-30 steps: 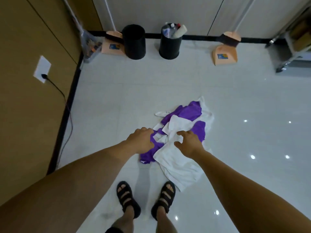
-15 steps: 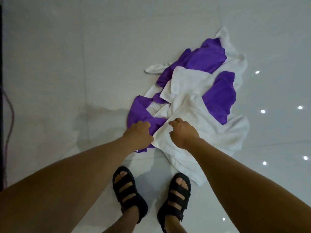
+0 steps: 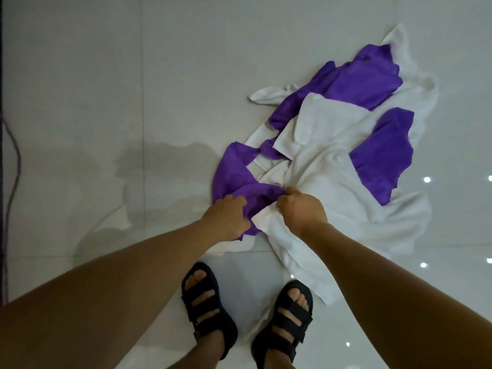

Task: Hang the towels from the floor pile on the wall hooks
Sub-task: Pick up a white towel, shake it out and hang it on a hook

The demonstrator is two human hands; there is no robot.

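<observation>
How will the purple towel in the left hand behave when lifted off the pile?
Probably floppy: the crumpled purple towel bunches where the left hand grips it, so it should drape and trail. It looks thin, so likely light. It may drag the large white towel, gripped by the right hand, since their folds overlap there.

1. Purple towels (image 3: 359,83): a deep, solid purple with no pattern.
2. White towels (image 3: 324,166): plain white.
3. Floor (image 3: 133,75): glossy pale grey-white tiles with thin grey seams.
4. Sandals (image 3: 207,310): black.
5. Cable (image 3: 16,161): dark.
</observation>
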